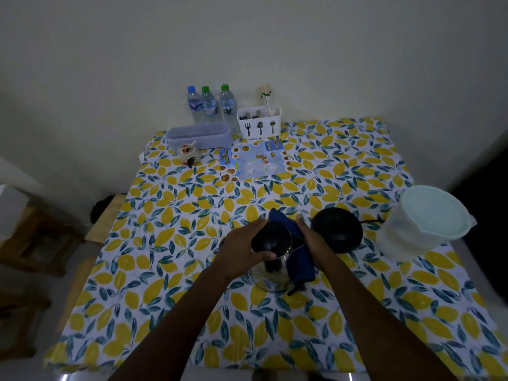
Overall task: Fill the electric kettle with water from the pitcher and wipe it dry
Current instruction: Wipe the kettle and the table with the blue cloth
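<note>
Centrally, steel kettle (270, 270) upright mid-bench, left hand (242, 250) clasped around its open rim, right hand (309, 237) pressing blue cloth (298, 259) flat against its side, black base (338, 229) just beside, lidded pitcher (423, 218) at right edge

The scene is dimly lit, with a cool, greyish cast spread evenly across the wall (247, 37) and no clear light source to be seen. Shadows are soft and weak; the left and right margins are sunk in near darkness. Strong wide-angle distortion is shown, the bench (165, 270) edges being bowed outward. Fine detail is smeared, perhaps by noise reduction. Small bright glints are caught at the bottom edge.
</note>
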Tool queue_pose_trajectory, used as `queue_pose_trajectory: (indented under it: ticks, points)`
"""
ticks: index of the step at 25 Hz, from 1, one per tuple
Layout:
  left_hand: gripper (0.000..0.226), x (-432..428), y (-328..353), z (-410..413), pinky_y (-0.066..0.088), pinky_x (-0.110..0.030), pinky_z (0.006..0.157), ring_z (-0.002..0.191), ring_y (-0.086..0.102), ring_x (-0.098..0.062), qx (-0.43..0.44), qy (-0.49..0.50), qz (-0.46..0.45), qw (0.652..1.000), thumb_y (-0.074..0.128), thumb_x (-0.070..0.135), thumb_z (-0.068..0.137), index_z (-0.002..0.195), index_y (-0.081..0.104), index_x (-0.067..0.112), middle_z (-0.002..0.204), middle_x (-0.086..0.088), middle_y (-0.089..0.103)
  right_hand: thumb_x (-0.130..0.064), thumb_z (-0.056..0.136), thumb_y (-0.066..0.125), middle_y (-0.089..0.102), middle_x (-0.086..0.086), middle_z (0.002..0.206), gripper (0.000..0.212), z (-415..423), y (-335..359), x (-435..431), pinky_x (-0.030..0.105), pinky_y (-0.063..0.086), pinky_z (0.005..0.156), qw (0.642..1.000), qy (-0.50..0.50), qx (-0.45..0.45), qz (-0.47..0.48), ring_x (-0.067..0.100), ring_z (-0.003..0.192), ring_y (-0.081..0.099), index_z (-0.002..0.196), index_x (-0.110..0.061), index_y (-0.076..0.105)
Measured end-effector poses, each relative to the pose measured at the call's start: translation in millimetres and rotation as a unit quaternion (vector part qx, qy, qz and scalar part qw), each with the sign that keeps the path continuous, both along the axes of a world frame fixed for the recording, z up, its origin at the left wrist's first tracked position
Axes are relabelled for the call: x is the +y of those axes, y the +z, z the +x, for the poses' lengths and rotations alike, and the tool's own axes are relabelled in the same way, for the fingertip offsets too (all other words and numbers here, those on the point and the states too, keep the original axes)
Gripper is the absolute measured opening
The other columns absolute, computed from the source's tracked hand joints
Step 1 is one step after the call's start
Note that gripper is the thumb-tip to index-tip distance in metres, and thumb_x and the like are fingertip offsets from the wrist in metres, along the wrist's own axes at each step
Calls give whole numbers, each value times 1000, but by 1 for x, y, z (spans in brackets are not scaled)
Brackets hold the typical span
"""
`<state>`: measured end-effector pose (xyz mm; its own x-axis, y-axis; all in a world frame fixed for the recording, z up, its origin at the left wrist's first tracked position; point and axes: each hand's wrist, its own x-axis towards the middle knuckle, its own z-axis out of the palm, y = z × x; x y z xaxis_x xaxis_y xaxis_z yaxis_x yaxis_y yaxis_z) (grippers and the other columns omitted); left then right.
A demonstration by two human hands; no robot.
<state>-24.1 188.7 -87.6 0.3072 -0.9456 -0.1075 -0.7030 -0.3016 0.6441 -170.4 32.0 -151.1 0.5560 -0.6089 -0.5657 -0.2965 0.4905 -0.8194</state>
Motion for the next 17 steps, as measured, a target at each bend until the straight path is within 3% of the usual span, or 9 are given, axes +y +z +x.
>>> queue_pose_trajectory:
  ticks: [2, 6, 9, 11, 12, 14, 17]
  points:
    - [89, 0, -2, 0, 37, -45, 114, 142, 34, -21, 14, 12, -6, 1000, 78, 44, 75, 148, 32, 21, 155, -4, 35, -61, 91, 44, 76, 2, 75, 46, 10, 0, -10, 28, 54, 56, 1000, 3, 27, 6, 21, 69, 72, 84, -26, 73]
    - [87, 1, -5, 0, 39, -44, 113, 140, 37, -21, 31, 18, -15, 999, 77, 43, 76, 148, 33, 20, 154, -4, 38, -46, 94, 50, 71, 13, 94, 37, 13, -11, -12, 39, 52, 80, 999, 0, 17, 39, 31, 86, 66, 95, -16, 71]
    - [87, 2, -3, -1, 40, -41, 112, 139, 38, -19, 42, 20, -23, 999, 78, 42, 76, 147, 34, 20, 153, -3, 39, -35, 96, 49, 69, 6, 82, 27, 0, -14, 11, 29, 53, 65, 995, -75, -37, 54, 21, 71, 65, 88, -20, 69]
    - [87, 3, -3, -1, 40, -40, 112, 139, 39, -18, 43, 23, -28, 998, 78, 42, 75, 147, 35, 20, 152, -3, 41, -36, 98, 46, 71, -1, 79, 29, -13, -20, 34, 25, 54, 56, 986, -133, -72, 67, 14, 67, 68, 102, -16, 67]
    - [87, 3, -3, -1, 40, -41, 112, 139, 39, -18, 40, 25, -30, 998, 79, 42, 74, 146, 36, 20, 152, -3, 41, -36, 100, 44, 71, -1, 85, 33, -20, -24, 46, 24, 55, 60, 982, -146, -93, 70, 11, 71, 69, 113, -13, 63]
    - [87, 3, -3, -1, 39, -42, 113, 139, 39, -19, 27, 22, -30, 999, 78, 44, 74, 146, 36, 21, 152, -2, 42, -28, 102, 41, 67, 3, 113, 35, -34, -26, 69, 33, 55, 81, 985, -121, -114, 55, 13, 94, 67, 132, -15, 51]
    - [87, 4, -3, 0, 38, -42, 112, 139, 39, -20, 5, 13, -28, 1000, 75, 49, 75, 147, 34, 22, 152, -2, 41, -8, 97, 51, 31, 8, 154, 57, -43, -22, 102, 54, 41, 106, 992, -78, -96, -13, 30, 132, 43, 148, -23, 29]
